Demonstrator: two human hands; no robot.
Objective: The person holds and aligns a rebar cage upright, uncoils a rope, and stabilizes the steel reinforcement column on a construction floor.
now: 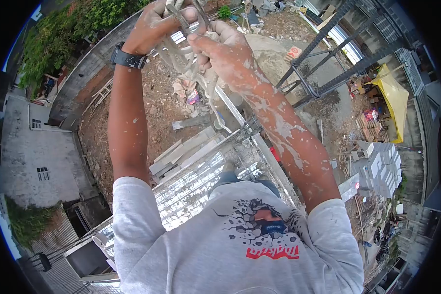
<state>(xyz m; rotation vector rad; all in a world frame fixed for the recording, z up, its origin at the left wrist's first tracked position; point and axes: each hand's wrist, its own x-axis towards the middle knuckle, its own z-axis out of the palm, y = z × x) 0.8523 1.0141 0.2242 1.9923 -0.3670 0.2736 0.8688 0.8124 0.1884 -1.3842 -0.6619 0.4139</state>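
Note:
Both of my hands are raised at the top of the head view, fingers closed and close together. My left hand (154, 27), with a black watch (128, 56) on its wrist, grips a grey bent metal rod (178, 19), perhaps a hook. My right hand (225, 51), smeared with wet cement, pinches a cement-caked rope (208, 90) beside the rod. The rope's loose strands hang below my hands, its tail dangling over the scaffold. How rope and rod join is hidden by my fingers.
Rebar (323, 54) tied into a cage juts in at upper right. Beneath me are a metal-edged platform (206, 169) and stacked planks (183, 154). Far below lie rubble ground (103, 134), a yellow canopy (392, 95) and piled grey blocks (379, 166).

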